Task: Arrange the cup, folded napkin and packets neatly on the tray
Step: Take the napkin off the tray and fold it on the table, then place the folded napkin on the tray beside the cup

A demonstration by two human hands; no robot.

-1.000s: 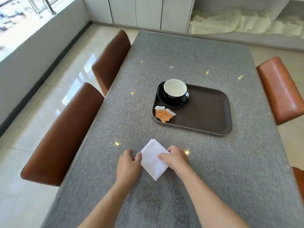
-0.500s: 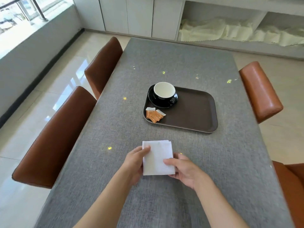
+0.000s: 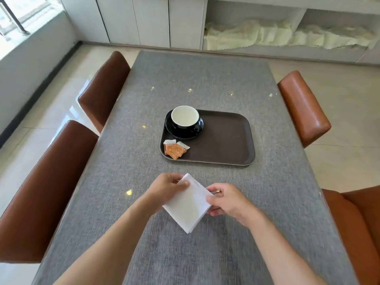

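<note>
A dark brown tray point(image 3: 226, 140) lies on the grey table. In its far left corner a black cup with a white inside point(image 3: 185, 118) stands on a black saucer point(image 3: 174, 132). Two orange packets point(image 3: 174, 148) lie overlapping in the tray's near left corner. In front of the tray I hold a folded white napkin point(image 3: 188, 204), turned like a diamond. My left hand point(image 3: 166, 187) pinches its upper left edge and my right hand point(image 3: 228, 199) pinches its right corner. The napkin seems lifted slightly off the table.
Two brown leather chairs point(image 3: 49, 188) stand along the table's left side and two point(image 3: 304, 105) on the right. The table point(image 3: 205, 79) is covered with grey cloth. White cabinets and shelves with pale fabric point(image 3: 267, 33) line the far wall.
The napkin has turned from square-on to a diamond angle between my hands. My grip shifted along its edges. The view has tilted up a little.
</note>
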